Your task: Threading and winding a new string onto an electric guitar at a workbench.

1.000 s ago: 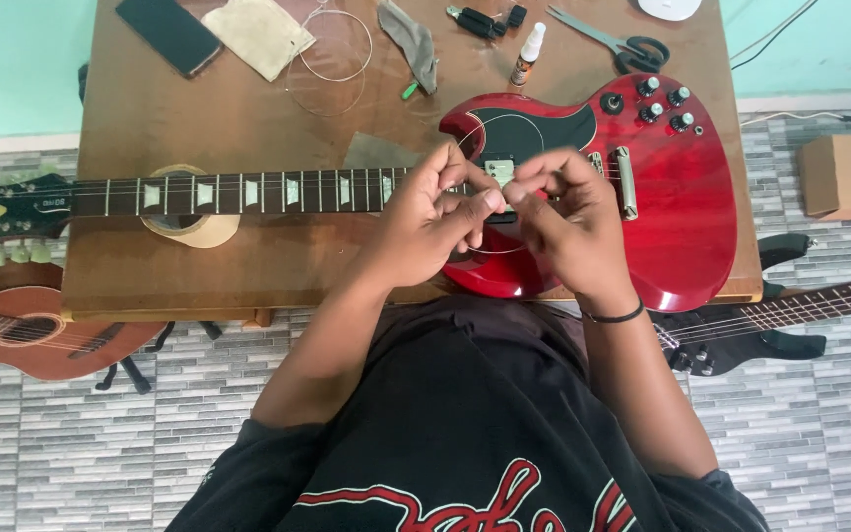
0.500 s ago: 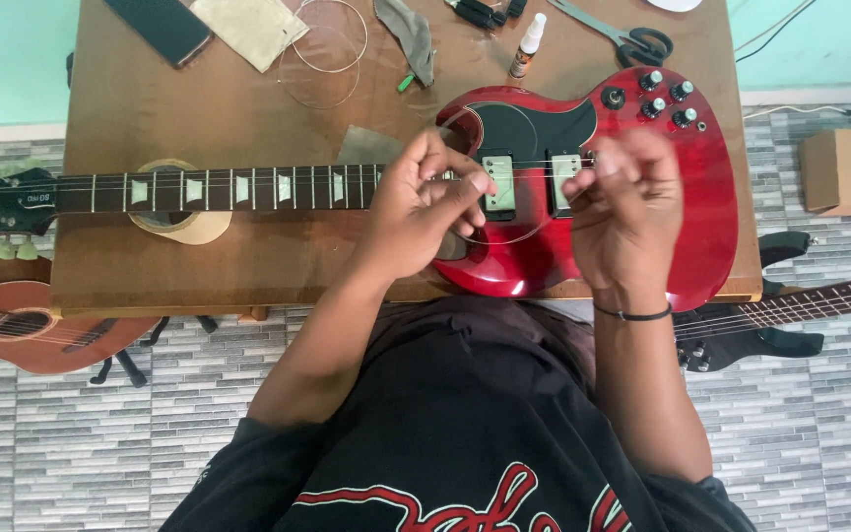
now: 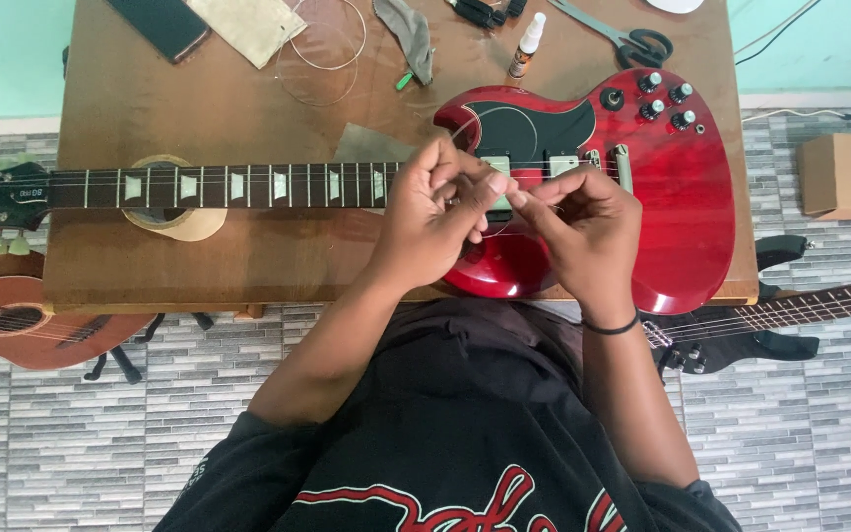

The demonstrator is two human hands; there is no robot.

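1. At the centre of the wooden table (image 3: 199, 89), a red electric guitar (image 3: 682, 217) lies flat, its body toward 3 o'clock and its neck (image 3: 229, 185) running out toward 9 o'clock.
2. The left hand (image 3: 430, 222) hovers over the place where the neck meets the body, its fingers curled in, thumb and forefinger pinched together on a thin guitar string (image 3: 465, 126).
3. The right hand (image 3: 583, 222) sits just at 3 o'clock of the left, fingers likewise bent close, the fingertips pinched on the same thin wire; the two hands' fingertips nearly touch over the pickups.
4. The string arcs up from the pinch toward 12 o'clock across the black pickguard (image 3: 534, 123); how it is gripped in detail is too fine to tell.
5. At 12 o'clock on the table lie a coiled wire (image 3: 312, 59), a small dropper bottle (image 3: 526, 41) and a pair of scissors (image 3: 632, 39).
6. At 9 o'clock, under the neck, sits a roll of tape (image 3: 179, 219).
7. At 3 o'clock, off the table, a cardboard box (image 3: 844, 175) rests on the tiled floor.
8. At 8 o'clock below the table edge lies a brown guitar (image 3: 12, 315); at 4 o'clock, a black one (image 3: 770, 335).
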